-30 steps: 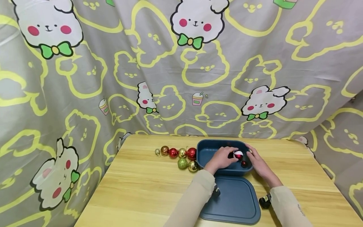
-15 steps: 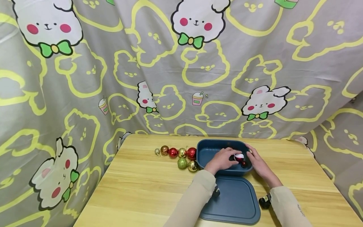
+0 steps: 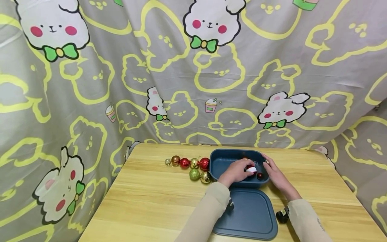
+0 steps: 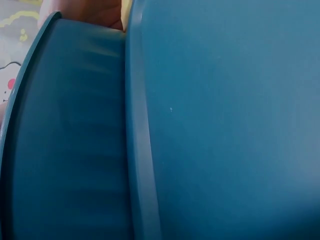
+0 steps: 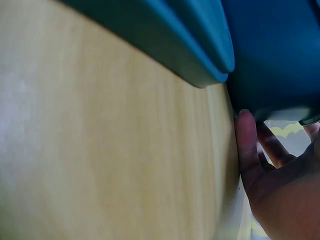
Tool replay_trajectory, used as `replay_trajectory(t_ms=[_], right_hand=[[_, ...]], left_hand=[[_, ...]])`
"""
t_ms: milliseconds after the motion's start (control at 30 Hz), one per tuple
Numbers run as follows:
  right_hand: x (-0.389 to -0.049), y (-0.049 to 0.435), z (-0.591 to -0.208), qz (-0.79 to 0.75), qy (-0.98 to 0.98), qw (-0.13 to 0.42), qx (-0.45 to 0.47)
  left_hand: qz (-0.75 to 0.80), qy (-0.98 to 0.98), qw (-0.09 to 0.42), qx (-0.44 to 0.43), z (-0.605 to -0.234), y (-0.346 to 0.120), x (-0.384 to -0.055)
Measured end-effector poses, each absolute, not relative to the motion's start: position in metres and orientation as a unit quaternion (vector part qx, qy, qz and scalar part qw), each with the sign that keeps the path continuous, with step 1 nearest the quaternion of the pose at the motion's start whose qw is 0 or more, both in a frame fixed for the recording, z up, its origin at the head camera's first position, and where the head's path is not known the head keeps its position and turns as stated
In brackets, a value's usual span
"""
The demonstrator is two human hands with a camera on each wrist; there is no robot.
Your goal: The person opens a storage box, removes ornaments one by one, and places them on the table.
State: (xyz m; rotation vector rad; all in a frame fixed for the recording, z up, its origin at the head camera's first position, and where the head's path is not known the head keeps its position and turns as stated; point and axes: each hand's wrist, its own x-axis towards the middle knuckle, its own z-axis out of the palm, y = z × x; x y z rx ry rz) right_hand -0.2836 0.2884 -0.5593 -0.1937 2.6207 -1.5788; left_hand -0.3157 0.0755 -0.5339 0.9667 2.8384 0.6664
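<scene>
My left hand reaches down into the blue box. Its thumb and fingers curl round a red and white bauble, partly hidden by them. Close by on the box floor lies a small dark red ball. A bit of a brownish ball peeks out behind the fingers. At the box's right end, my right hand rests its straight fingers along the wall, with the thumb touching the outside in the right wrist view.
Left of the box, several Christmas baubles sit in two rows, among them a glittery red one, a green one and a gold one. The blue lid lies flat before the box. A patterned curtain hangs behind the table.
The left hand has shifted the red and white bauble slightly left and turned it, so its white part faces differently. A brownish ball shows behind the fingers. The right hand stays put.
</scene>
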Motion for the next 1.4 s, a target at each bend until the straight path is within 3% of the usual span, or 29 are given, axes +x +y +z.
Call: replay_trajectory(t_ms=[1400], right_hand=[[-0.282,0.288,-0.559,-0.507,0.859,0.034,-0.066]], left_hand=[[0.408,0.855,-0.044,0.316,-0.521,0.057,-0.310]])
